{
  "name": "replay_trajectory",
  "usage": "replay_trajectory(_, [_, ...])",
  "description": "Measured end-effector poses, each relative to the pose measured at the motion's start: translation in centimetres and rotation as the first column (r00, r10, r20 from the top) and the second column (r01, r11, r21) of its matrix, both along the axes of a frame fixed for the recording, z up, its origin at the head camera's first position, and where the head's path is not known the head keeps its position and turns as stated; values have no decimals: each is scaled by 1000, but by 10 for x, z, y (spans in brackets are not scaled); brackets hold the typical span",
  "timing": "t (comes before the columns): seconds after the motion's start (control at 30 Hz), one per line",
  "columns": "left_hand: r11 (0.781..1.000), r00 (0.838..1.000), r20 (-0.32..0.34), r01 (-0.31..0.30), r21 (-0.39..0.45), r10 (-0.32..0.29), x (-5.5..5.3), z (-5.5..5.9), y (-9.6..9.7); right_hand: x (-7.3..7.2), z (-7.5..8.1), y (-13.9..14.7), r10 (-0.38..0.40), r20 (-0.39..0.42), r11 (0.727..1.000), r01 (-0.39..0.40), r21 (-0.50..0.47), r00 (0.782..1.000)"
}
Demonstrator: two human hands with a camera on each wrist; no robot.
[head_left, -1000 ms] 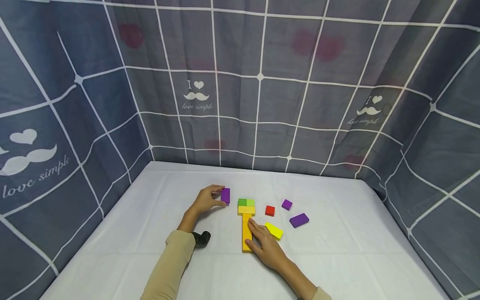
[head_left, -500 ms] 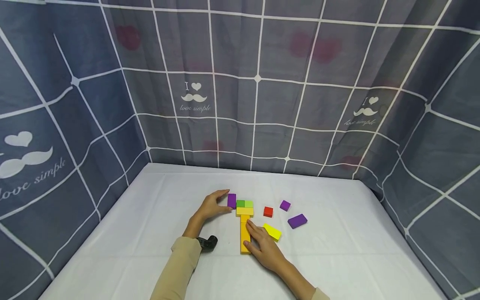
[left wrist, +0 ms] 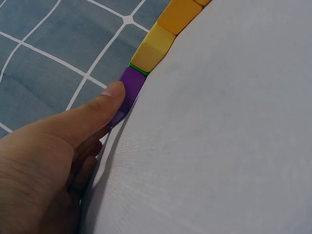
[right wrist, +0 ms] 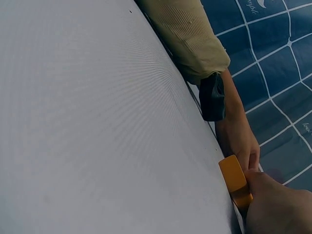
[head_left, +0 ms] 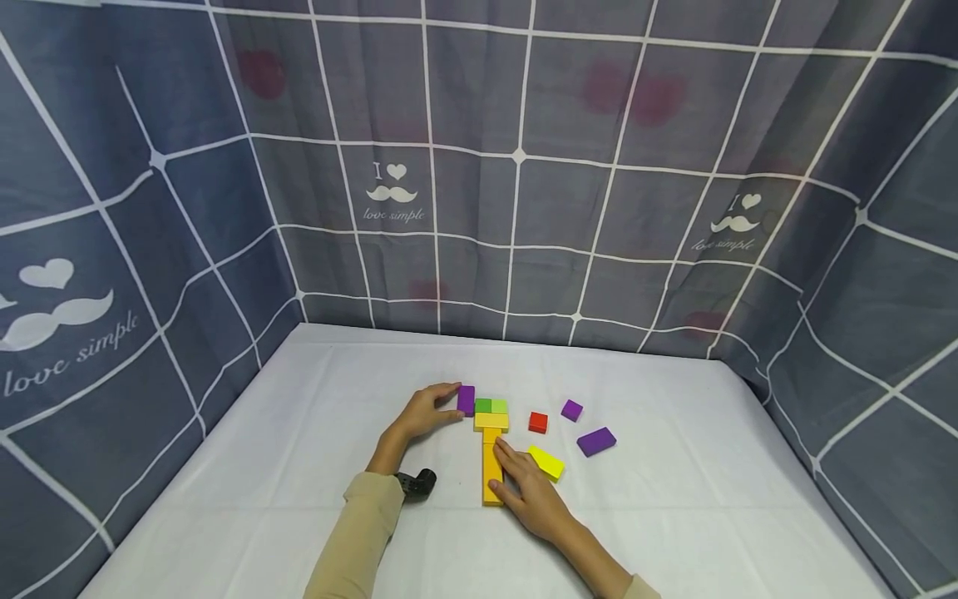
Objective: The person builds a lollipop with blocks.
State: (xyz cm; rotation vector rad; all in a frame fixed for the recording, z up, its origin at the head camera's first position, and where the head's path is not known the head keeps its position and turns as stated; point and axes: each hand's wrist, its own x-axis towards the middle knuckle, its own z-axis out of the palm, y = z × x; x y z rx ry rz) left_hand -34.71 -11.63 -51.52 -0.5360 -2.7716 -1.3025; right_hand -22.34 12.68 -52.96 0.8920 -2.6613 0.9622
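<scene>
Carefully — my left hand (head_left: 421, 413) pinches the purple rectangular block (head_left: 466, 400); overpushing could skew the dark-green cube (head_left: 483, 405) — my right hand (head_left: 534, 494), fingers extended, rests only on the long orange block (head_left: 489, 467).

The person's left hand (head_left: 422, 412) is extended forward, thumb and fingers parted in a pinch, left sleeve (head_left: 352, 537) ending short of the wrist; the right hand (head_left: 530, 492) lies palm down, fingers extended, bare forearm (head_left: 590, 556) angled leftward

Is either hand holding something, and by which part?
The left hand pinches a purple block by its near and far sides. The right hand rests against the long orange block, without a clear grip.
</scene>
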Motion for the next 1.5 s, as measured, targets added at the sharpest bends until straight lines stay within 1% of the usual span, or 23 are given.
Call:
replay_trajectory(0.03, [1000, 1000, -3, 1, -2, -1, 0, -1, 0, 0, 0, 0, 0, 16, 1000, 0, -5, 1000])
replay_trajectory(0.1, [1000, 1000, 1, 0, -9, 0, 0, -1, 1, 0, 1, 0, 4, 22, 1000, -3, -5, 1000])
replay_trajectory(0.3, [1000, 1000, -13, 13, -25, -13, 1, 3, 1, -1, 1, 0, 12, -9, 1000, -12, -5, 1000])
replay_trajectory(0.4, [999, 1000, -16, 18, -29, -18, 1, 3, 1, -1, 1, -1, 11, -10, 1000, -11, -10, 1000])
replay_trajectory(0.6, [999, 1000, -11, 19, -29, -19, 2, 2, 1, 0, 1, -1, 16, -18, 1000, -16, -14, 1000])
replay_trajectory(0.87, [999, 1000, -12, 24, -25, -24, 2, 1, 0, 1, 1, 0, 17, -35, 1000, -16, 9, 999])
replay_trajectory(1.0, [999, 999, -22, 24, -21, -24, 1, 1, 0, 1, 1, -1, 8, -22, 1000, -8, -17, 1000])
replay_trajectory(1.13, [1000, 999, -27, 25, -11, -26, 2, 2, 0, 2, 2, -1, -26, -17, 997, 25, -71, 1000])
replay_trajectory(1.23, [999, 999, -27, 31, -9, -31, 2, 0, 0, 3, 4, -1, -40, -66, 993, 32, -117, 997])
replay_trajectory(1.37, [1000, 999, -31, 28, -6, -29, 3, -1, 1, 0, 15, 1, -48, -180, 986, 18, -164, 983])
replay_trajectory(1.43, [1000, 999, -26, 19, 0, -19, 3, 0, 2, -4, 21, 3, -73, -220, 983, 32, -182, 973])
replay_trajectory(1.5, [1000, 1000, -18, 11, -4, -11, 4, 1, 3, -9, 26, 7, -115, -233, 977, 68, -201, 966])
